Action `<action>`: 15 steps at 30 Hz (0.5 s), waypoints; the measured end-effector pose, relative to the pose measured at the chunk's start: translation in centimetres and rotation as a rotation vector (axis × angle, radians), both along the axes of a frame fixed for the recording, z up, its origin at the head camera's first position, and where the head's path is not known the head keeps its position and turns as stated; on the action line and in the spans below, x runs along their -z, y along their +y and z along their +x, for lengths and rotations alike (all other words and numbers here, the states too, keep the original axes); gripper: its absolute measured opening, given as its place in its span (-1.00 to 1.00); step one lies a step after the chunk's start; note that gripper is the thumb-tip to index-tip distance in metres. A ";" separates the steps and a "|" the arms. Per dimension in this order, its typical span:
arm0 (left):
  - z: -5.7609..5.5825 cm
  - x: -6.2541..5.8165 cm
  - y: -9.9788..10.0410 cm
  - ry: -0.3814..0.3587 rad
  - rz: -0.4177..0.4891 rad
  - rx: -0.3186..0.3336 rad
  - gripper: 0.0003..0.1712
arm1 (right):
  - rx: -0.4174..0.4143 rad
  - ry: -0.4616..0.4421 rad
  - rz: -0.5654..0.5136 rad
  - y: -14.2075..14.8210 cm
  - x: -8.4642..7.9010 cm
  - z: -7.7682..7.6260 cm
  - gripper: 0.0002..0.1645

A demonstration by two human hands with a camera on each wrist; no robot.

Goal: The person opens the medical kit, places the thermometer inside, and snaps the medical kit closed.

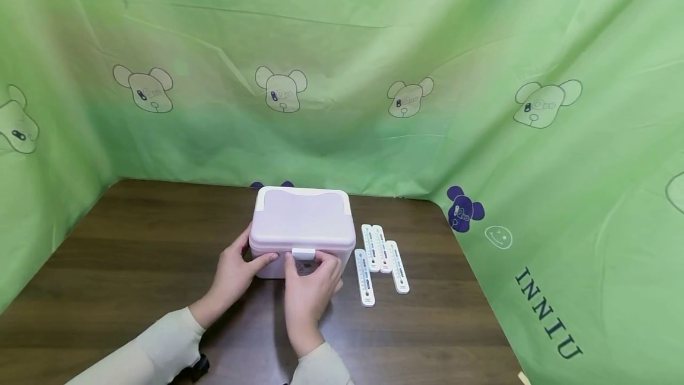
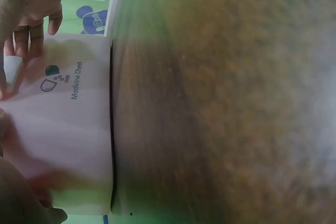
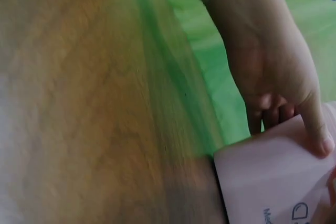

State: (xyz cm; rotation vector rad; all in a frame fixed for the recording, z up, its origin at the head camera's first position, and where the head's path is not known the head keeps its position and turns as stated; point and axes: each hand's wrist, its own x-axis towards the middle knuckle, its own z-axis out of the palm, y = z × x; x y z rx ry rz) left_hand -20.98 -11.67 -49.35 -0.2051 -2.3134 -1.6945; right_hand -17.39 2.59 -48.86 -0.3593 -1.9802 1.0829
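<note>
A pale lilac medicine chest [image 1: 304, 218] with a white-edged lid stands on the table, its lid down. "Medicine Chest" is printed on its front [image 2: 68, 140] in the left wrist view. My left hand [image 1: 235, 272] holds the chest's left front corner, thumb on the front face and fingers along the side. At the white front latch [image 1: 303, 254], my right hand [image 1: 312, 293] pinches with its thumb at the left end and forefinger at the right. Several white thermometers [image 1: 365, 278] with printed scales lie just right of the chest.
The dark wooden table [image 1: 149, 242] reaches back to a green curtain [image 1: 342, 153] with bear-head prints, which also hangs along both sides. A small pale object [image 1: 524, 378] shows at the lower right table edge.
</note>
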 end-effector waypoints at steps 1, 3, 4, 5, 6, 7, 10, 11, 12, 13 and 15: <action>0.0 0.0 0.0 -0.004 0.002 0.001 0.12 | 0.003 0.005 0.016 0.1 0.1 -0.1 -0.32; -0.1 0.0 0.0 -0.010 0.002 0.003 0.12 | 0.007 0.016 0.054 0.4 0.1 -0.4 -0.35; -0.1 0.0 0.1 -0.011 0.002 0.002 0.11 | 0.008 0.018 0.073 0.5 0.1 -0.5 -0.35; -0.1 0.0 0.1 -0.012 0.000 0.002 0.12 | 0.008 0.014 0.091 0.7 0.1 -0.6 -0.36; -0.2 0.1 0.1 -0.012 0.001 0.001 0.11 | 0.010 0.012 0.110 0.8 0.0 -0.7 -0.36; -0.2 0.1 0.2 -0.012 0.002 0.000 0.11 | 0.010 0.008 0.128 0.9 -0.1 -0.7 -0.36; -0.2 0.2 0.2 -0.010 0.002 -0.004 0.10 | 0.008 -0.032 0.176 1.2 -0.6 -0.8 -0.35; -0.2 0.2 0.2 -0.010 0.000 -0.004 0.10 | 0.008 -0.049 0.189 1.3 -0.8 -0.8 -0.35; -0.2 0.2 0.2 -0.007 0.000 -0.003 0.10 | 0.006 -0.063 0.203 1.4 -1.0 -0.7 -0.34; -0.2 0.2 0.1 -0.006 -0.001 -0.003 0.09 | 0.002 -0.082 0.215 1.4 -1.2 -0.7 -0.34; -0.2 0.1 0.1 -0.004 -0.005 -0.006 0.09 | -0.006 -0.112 0.235 1.6 -1.6 -0.7 -0.32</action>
